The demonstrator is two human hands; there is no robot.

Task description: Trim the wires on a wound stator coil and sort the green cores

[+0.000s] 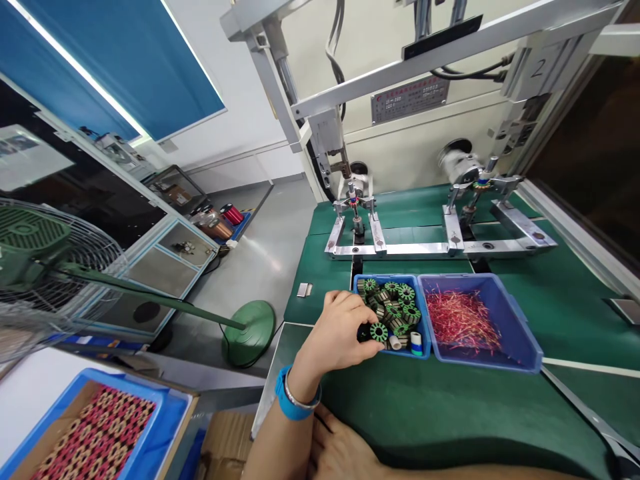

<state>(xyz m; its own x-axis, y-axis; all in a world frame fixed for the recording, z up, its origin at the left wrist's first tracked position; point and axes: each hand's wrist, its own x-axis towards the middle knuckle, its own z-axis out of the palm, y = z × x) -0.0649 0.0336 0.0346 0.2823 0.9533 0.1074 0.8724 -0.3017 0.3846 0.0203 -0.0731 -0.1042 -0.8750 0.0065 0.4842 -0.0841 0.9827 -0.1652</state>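
Note:
A blue bin (pixel 426 337) on the green table holds several green slotted ring cores, a white roll and a small white-and-blue roll (pixel 416 343). Over its near left corner is my left hand (pixel 345 333), its thumb and fingers closed around a green ring core (pixel 379 332). A blue band (pixel 295 399) circles the left wrist. My right hand (pixel 345 450) rests low in view, crossing beneath the left forearm; that forearm hides its fingers, so what it holds, if anything, cannot be seen.
A purple-blue bin (pixel 525 347) of red and yellow wire scraps adjoins the core bin on the right. Behind stand a metal fixture (pixel 415 248) and a machine frame (pixel 350 87). At left are a green fan stand (pixel 250 333) and a blue tray (pixel 150 420) of red ring cores.

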